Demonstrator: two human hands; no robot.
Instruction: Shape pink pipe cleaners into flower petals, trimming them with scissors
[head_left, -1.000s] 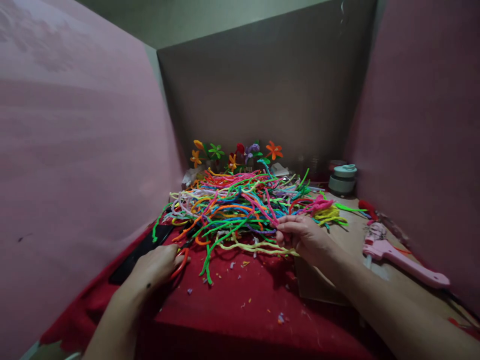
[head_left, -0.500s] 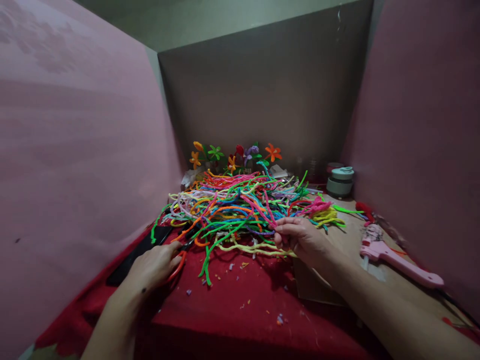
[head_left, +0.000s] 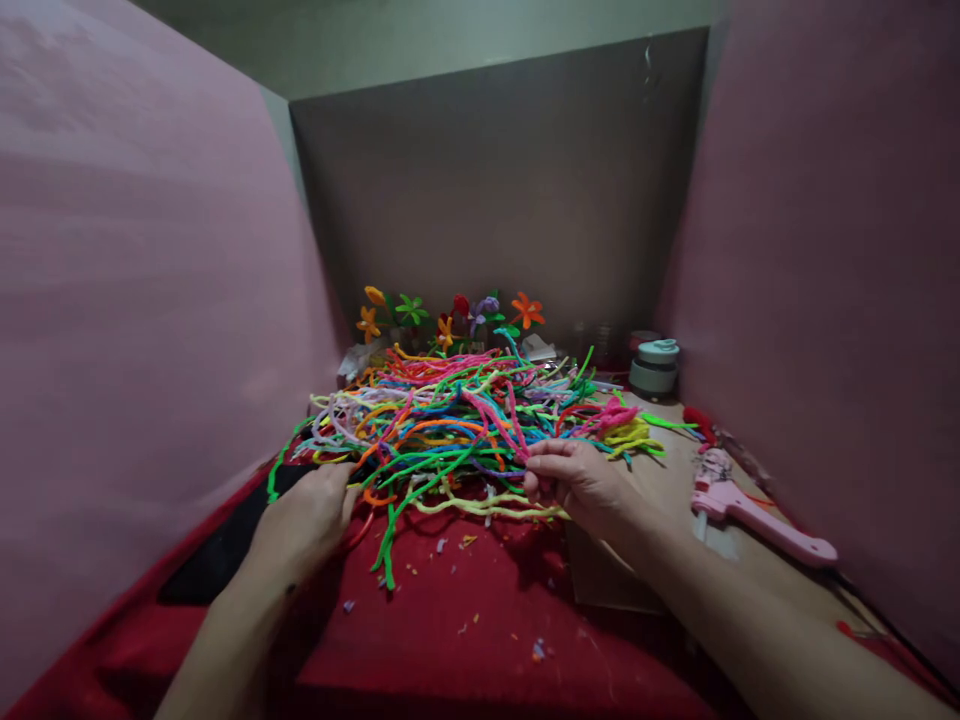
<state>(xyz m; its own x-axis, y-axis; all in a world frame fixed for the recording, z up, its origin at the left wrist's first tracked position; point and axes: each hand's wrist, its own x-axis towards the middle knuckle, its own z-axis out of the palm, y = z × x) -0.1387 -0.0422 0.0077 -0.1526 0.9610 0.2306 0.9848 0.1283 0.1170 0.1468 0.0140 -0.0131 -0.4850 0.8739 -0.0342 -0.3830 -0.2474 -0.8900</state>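
Note:
A loose heap of chenille stems [head_left: 450, 430] in many colours lies in front of me. My right hand [head_left: 574, 478] is closed at the heap's front right, thumb and fingers pinched on a pink chenille stem [head_left: 512, 420] that runs back onto the pile. At the heap's front left is my left hand [head_left: 307, 515], back upward and fingers curled; what they grip, if anything, is hidden. Just beneath that hand, the red-orange loop of scissors [head_left: 361, 533] shows on the red cloth, the rest covered. Green stems [head_left: 388, 545] hang forward between my hands.
Chenille flowers [head_left: 450, 315] stand behind the heap. On the right are a lidded cup [head_left: 655, 368] and a pink glue gun [head_left: 765, 520] on cardboard. A flat black object [head_left: 206, 560] lies left. Small clippings dot the red cloth [head_left: 420, 640]; pink panels flank both sides.
My left hand has shifted off the scissors' handle toward the heap's left edge, fingers now more curled. My right hand keeps its pinch on the pink stem. The whole view has shifted slightly.

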